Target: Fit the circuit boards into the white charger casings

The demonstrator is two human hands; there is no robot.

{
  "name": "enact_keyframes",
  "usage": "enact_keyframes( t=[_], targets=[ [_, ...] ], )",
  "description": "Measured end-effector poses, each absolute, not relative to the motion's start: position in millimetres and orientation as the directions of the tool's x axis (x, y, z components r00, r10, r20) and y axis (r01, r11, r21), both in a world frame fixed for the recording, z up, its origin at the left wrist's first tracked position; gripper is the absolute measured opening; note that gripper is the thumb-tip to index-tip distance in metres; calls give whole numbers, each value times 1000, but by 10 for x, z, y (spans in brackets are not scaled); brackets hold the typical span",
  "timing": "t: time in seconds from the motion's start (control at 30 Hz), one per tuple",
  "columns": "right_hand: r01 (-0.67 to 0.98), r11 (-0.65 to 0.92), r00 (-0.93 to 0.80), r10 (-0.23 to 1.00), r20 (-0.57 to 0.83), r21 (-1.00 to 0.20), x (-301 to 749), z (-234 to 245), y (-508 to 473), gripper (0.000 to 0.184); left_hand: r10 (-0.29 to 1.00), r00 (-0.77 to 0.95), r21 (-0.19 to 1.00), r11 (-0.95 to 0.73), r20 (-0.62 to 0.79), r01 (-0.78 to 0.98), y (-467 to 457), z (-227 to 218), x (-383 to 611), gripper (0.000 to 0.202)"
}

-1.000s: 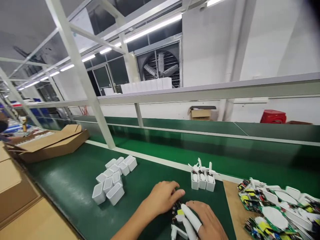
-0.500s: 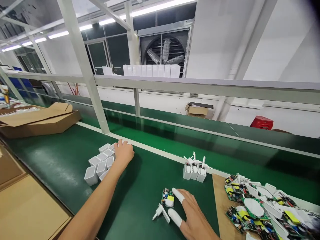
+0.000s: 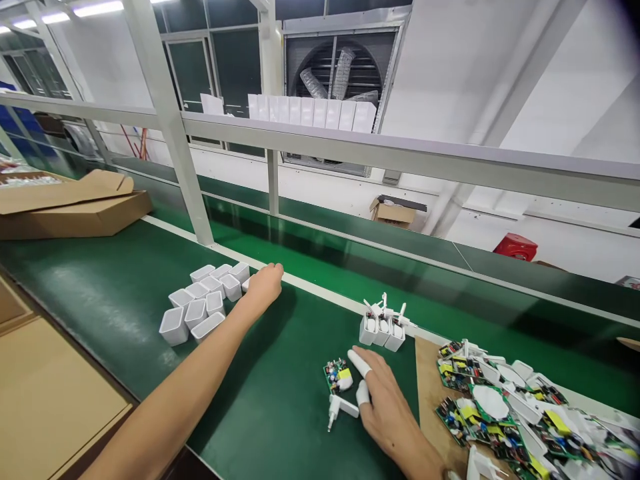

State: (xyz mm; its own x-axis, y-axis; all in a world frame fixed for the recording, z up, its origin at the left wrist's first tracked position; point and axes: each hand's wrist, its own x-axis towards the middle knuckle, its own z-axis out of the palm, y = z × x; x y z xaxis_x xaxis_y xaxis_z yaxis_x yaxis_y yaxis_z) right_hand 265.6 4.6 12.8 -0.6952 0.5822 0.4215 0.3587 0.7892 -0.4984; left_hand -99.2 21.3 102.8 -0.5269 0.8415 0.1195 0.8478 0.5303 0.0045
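On the green belt (image 3: 280, 427), the left hand (image 3: 265, 283) curls at the far edge of a cluster of white housings (image 3: 200, 310) — whether it grips one I cannot tell. The right hand (image 3: 383, 400) lies flat and released, capped fingertips (image 3: 358, 363) touching a small green circuit board (image 3: 337, 375) and a white plug piece (image 3: 343, 407) beside it.

No writing that we can read anywhere in view.
We find no legible text, label, brand, number or sign. Any print on the small circuit board (image 3: 338, 375) lying on the green belt (image 3: 280, 427), and on the heap of boards (image 3: 500, 413) to the right, is too small and blurred for us to make out. The white casings (image 3: 200, 307) show us plain faces. The cardboard box (image 3: 393, 213) at the back and the flat carton (image 3: 75, 207) on the left turn only unmarked brown sides toward us.
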Motion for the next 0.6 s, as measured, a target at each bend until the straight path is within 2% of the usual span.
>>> enact_keyframes(
  t=[0.07,0.13,0.23,0.3,0.47,0.6],
  targets=[
    [420,718,-642,668,377,-555,2701,138,76,45,841,-528,-4,532,119,847,221,1004,-958,37],
    [469,654,-621,722,305,-593,2689,180,29,43,833,-544,-12,548,101,836,226,971,-943,37],
    [482,662,-667,702,250,-573,2603,266,-125,55,835,-546,-3,548,69,837,236,937,-948,35],
    [458,696,-702,665,256,-553,2559,301,-201,57,845,-531,27,530,59,847,249,936,-952,35],
    [426,730,-711,635,302,-534,2610,245,-150,57,854,-519,161,508,34,846,288,960,-931,38],
    [387,764,-741,591,318,-517,2665,143,-83,60,886,-464,347,443,-24,827,267,1004,-878,36]
  ],
)
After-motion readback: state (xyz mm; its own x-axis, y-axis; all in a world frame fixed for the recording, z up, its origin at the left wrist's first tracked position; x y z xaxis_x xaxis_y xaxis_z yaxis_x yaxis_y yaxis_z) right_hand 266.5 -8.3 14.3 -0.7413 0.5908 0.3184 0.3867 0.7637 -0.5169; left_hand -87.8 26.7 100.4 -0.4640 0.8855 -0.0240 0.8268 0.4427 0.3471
